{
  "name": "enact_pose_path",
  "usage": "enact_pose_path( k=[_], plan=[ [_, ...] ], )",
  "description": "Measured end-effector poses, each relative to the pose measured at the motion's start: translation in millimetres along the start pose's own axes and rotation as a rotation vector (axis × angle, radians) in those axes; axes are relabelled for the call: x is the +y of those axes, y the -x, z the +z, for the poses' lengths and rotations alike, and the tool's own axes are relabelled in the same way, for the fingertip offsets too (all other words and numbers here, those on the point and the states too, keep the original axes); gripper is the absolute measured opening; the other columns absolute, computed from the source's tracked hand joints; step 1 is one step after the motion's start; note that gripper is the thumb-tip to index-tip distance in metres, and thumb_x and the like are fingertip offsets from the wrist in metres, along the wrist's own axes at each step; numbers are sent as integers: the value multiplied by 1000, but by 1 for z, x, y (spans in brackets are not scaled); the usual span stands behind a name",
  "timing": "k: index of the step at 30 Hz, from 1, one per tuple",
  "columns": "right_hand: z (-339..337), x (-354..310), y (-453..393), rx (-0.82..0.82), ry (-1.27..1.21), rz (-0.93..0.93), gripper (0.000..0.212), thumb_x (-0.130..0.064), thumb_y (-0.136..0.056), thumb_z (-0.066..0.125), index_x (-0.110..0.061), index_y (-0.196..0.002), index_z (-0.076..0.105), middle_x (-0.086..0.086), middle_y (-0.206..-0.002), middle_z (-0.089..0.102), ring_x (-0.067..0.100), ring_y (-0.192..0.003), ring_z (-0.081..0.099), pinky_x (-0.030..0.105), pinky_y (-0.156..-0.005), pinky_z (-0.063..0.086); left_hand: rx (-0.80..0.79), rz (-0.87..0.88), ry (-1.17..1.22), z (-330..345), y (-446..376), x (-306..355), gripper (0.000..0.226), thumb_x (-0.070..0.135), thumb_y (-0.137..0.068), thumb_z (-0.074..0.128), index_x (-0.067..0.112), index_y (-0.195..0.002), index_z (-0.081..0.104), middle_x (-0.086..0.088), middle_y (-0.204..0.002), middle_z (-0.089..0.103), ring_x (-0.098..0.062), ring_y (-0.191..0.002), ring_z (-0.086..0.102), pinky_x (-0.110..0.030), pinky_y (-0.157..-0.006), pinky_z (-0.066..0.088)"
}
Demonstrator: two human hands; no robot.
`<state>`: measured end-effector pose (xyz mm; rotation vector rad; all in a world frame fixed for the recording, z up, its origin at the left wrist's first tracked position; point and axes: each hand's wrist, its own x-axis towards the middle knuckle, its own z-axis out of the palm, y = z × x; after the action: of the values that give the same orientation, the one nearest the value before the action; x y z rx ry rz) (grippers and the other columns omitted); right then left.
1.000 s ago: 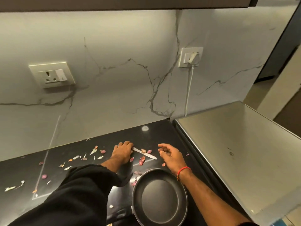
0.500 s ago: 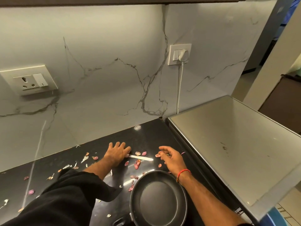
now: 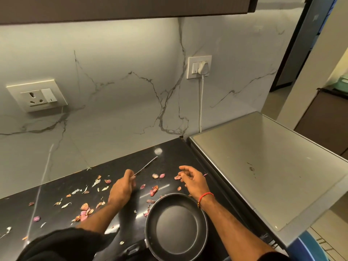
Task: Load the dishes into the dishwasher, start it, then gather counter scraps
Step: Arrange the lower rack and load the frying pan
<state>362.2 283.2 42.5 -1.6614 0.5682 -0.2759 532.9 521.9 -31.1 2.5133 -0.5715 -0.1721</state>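
Head view: we look down at a glossy black stone surface (image 3: 116, 166) strewn with pink and white onion and garlic peels (image 3: 85, 211), and we judge ourselves to be in the last part of the task, the gathering of scraps. Whether the dishes are loaded and the machine started we cannot tell, since no dishwasher interior shows; a round black non-stick frying pan (image 3: 177, 227) lies empty on the surface close in front of us, so at least this one dish may be left. Nearly all the scraps lie scattered, so most of the gathering is left. Our left hand (image 3: 121, 188) has its grip closed around the handle of a thin steel knife (image 3: 146, 165), whose blade points up and away toward the marble wall, lifted off the peels. Our right hand (image 3: 192, 180) hangs with loosely curled fingers, and a pink peel piece (image 3: 177, 177) sits right at its fingertips; whether it is pinched or just touched we cannot tell. More peels lie between the two hands and well to the left of the left hand.
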Motion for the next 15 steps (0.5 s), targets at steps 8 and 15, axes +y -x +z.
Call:
enact_pose_path(
  k=[8, 15],
  plan=[
    [-19, -8, 22, 135, -108, -35, 11, -33, -94, 62, -27, -98, 70, -1, -85, 74, 14, -64, 66, 28, -63, 56, 179, 124, 516, 45, 57, 144, 21, 15, -106, 43, 32, -114, 51, 6, -94, 62, -8, -84, 61, -20, -68, 47],
    [-83, -1, 46, 430, -225, 11, 19, -20, -97, 55, -9, -92, 69, 8, -71, 70, 8, -59, 64, 23, -57, 54, 28, 436, 674, 116, 128, 237, 28, 12, -100, 50, 30, -120, 56, 3, -115, 64, -10, -104, 63, -28, -89, 53]
  ],
)
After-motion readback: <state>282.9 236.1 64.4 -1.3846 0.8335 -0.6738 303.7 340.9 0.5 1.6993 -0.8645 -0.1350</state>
